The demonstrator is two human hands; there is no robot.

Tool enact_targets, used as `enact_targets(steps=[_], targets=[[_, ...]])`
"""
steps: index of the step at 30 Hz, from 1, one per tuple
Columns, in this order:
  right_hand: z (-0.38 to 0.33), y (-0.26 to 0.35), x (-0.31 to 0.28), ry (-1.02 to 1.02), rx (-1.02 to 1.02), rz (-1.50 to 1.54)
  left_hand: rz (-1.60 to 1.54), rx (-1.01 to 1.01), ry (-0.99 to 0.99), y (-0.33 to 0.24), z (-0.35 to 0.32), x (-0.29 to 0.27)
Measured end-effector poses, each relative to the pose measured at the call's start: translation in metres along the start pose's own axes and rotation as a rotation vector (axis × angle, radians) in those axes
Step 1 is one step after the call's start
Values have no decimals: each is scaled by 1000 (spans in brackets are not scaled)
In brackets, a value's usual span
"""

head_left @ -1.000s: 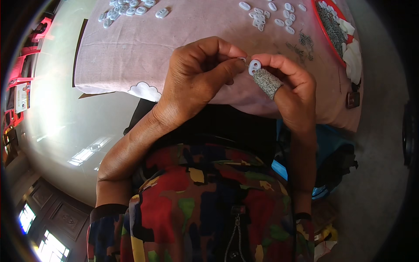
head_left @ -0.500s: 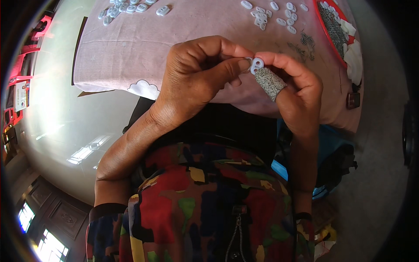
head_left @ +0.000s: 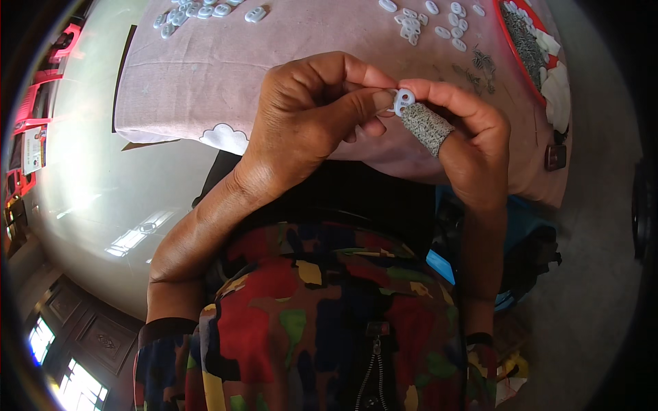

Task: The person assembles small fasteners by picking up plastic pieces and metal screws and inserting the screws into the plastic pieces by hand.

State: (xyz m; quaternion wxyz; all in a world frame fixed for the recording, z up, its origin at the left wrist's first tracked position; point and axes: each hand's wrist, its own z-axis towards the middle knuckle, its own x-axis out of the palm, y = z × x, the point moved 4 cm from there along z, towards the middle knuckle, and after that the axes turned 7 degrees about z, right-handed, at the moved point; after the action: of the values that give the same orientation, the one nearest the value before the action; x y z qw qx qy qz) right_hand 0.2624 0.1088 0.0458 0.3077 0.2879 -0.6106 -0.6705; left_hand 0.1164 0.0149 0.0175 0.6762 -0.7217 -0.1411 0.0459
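Above the near edge of the cloth-covered table, both my hands meet at a small pale oval plastic piece with round holes (head_left: 404,100). My right hand (head_left: 473,127) pinches it between the forefinger and a thumb wrapped in a grey speckled finger cover (head_left: 428,129). My left hand (head_left: 308,120) is closed, its thumb and forefinger tips pressed together at the piece's left side. A bit of something pale shows at those tips, too small to name.
Similar pale oval pieces lie in a pile (head_left: 192,12) at the far left and in smaller groups (head_left: 410,27) at the far right. Small grey metal bits (head_left: 483,65) are scattered near a red tray (head_left: 508,34) heaped with more. A pink cloth (head_left: 199,75) covers the table.
The pale piece has turned slightly in my fingers, and my right thumb has shifted a little to the right. My left hand has hardly moved.
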Motion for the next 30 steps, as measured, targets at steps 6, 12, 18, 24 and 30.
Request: enact_targets(steps=[6,12,18,24,30], targets=[[1,0,0,-11,26,1,-10,5,-34,1,-3,1],[12,0,-4,38,-1,-44,-77,-9,-28,2,2,0],[17,2,0,31,40,-6,-165,-171,8,2,8,-3],[4,1,8,-58,-30,-283,-234,-207,-24,5,8,-2],[5,19,21,-74,-404,-851,-316,-163,-75,9,4,10]])
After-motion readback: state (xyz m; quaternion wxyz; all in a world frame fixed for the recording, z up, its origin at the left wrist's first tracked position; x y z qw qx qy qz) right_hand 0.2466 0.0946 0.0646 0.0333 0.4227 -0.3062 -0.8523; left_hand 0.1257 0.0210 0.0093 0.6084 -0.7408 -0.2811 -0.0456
